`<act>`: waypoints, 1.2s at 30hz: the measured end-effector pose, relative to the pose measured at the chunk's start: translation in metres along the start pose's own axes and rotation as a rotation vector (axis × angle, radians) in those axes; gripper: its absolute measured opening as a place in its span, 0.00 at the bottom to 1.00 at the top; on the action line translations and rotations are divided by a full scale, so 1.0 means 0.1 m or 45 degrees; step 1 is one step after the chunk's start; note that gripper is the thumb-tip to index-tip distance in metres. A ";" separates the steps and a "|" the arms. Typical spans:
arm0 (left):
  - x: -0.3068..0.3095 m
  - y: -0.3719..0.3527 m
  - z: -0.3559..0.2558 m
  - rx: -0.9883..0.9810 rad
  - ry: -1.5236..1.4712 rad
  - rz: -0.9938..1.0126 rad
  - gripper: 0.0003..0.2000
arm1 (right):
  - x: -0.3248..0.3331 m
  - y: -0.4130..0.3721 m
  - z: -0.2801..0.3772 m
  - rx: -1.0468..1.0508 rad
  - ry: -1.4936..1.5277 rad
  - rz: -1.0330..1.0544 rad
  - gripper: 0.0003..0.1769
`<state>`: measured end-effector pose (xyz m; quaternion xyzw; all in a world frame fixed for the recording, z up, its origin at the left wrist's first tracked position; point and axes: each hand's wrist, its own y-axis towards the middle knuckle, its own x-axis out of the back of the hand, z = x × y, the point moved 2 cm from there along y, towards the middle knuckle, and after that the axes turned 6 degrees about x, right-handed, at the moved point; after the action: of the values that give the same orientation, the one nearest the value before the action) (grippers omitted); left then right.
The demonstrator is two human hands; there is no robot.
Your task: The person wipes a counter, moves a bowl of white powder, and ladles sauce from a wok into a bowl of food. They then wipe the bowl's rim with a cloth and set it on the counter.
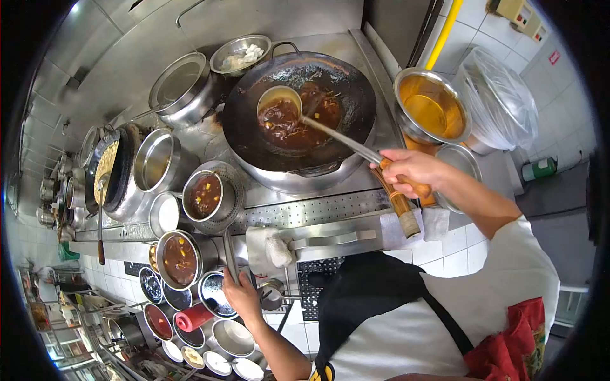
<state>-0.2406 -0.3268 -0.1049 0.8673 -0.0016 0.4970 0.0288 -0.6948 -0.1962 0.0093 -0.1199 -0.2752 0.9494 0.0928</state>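
Note:
My right hand is closed around the wooden handle of a long metal ladle. The ladle's bowl holds dark brown sauce with bits in it, over a large black wok. More brown sauce with shreds lies in the bottom of the wok. My left hand grips the handle of a perforated skimmer. On the skimmer's disc stands a metal bowl of brown sauce with small yellow and red pieces. Just under my right hand is a bamboo wok brush.
To the wok's right stands a metal pot of yellow-orange liquid, beside a plastic-wrapped stack. Metal pots and a second wok line the left. Several sauce containers and a red squeeze bottle stand at lower left.

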 end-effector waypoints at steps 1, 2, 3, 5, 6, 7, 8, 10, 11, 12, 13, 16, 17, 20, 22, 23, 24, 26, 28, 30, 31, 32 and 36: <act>0.00 0.00 0.00 0.006 -0.008 0.005 0.24 | -0.05 -0.11 0.04 -0.019 0.229 0.071 0.19; -0.01 0.00 0.01 0.012 -0.016 0.010 0.24 | -0.08 -0.18 0.06 -0.061 0.470 0.171 0.19; -0.01 0.00 0.02 0.019 -0.022 0.012 0.24 | -0.10 -0.24 0.07 -0.103 0.710 0.273 0.19; -0.02 0.01 0.06 -0.009 -0.034 0.010 0.24 | -0.15 -0.33 0.06 -0.170 1.101 0.481 0.20; -0.03 0.01 0.08 -0.020 -0.038 0.009 0.24 | -0.19 -0.38 0.07 -0.184 1.154 0.483 0.21; -0.03 0.01 0.09 -0.062 -0.056 -0.022 0.24 | -0.24 -0.45 0.11 -0.201 1.202 0.487 0.21; -0.05 0.01 0.13 -0.066 -0.064 -0.042 0.24 | -0.31 -0.52 0.14 -0.227 1.250 0.494 0.21; -0.11 0.02 0.21 -0.070 -0.090 -0.058 0.23 | -0.45 -0.67 0.24 -0.190 1.226 0.489 0.23; -0.11 0.02 0.20 -0.043 -0.086 -0.062 0.23 | -0.51 -0.73 0.31 -0.193 1.217 0.481 0.23; -0.10 0.00 0.18 -0.017 -0.079 -0.063 0.23 | -0.58 -0.77 0.35 -0.195 1.210 0.471 0.24; -0.08 -0.02 0.17 -0.025 -0.035 -0.078 0.23 | -0.63 -0.79 0.38 -0.181 1.183 0.444 0.24; -0.10 -0.04 0.17 -0.094 -0.022 -0.140 0.24 | -0.74 -0.89 0.52 -0.099 1.113 0.346 0.24; -0.09 -0.04 0.14 -0.090 -0.032 -0.142 0.24 | -0.78 -0.92 0.57 -0.080 1.105 0.326 0.24; -0.12 -0.03 0.17 -0.106 -0.026 -0.151 0.25 | -0.90 -0.97 0.70 -0.039 1.062 0.324 0.24; -0.13 -0.03 0.18 -0.103 -0.013 -0.157 0.24 | -1.03 -1.00 0.80 -0.055 1.064 0.343 0.24; -0.10 -0.02 0.16 -0.074 -0.015 -0.137 0.24 | -1.12 -0.99 0.85 -0.047 1.049 0.365 0.24; -0.05 -0.02 0.15 -0.044 -0.015 -0.118 0.24 | -1.19 -0.98 0.87 -0.040 1.038 0.391 0.24; 0.14 0.01 0.15 0.088 -0.114 -0.157 0.22 | -1.30 -0.90 0.91 -0.031 1.019 0.451 0.24; 0.38 0.12 0.30 0.285 -0.308 -0.266 0.20 | -1.40 -0.77 0.90 -0.033 0.972 0.546 0.24; 0.55 0.24 0.57 0.391 -0.393 -0.542 0.19 | -1.51 -0.62 0.85 -0.041 0.954 0.587 0.23; 0.58 0.32 0.69 0.551 -0.633 -0.574 0.19 | -1.57 -0.55 0.83 -0.066 0.895 0.581 0.22; 0.61 0.39 0.81 0.710 -0.874 -0.604 0.19 | -1.61 -0.46 0.80 -0.060 0.799 0.548 0.21; 0.57 0.68 1.16 0.789 -1.444 -0.405 0.19 | -1.81 -0.11 0.57 0.005 0.395 0.410 0.18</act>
<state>-0.1144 -0.3991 -0.1111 0.9522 0.2546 -0.0690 -0.1542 -0.5365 -0.2597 0.0940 -0.3066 -0.2331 0.9227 -0.0185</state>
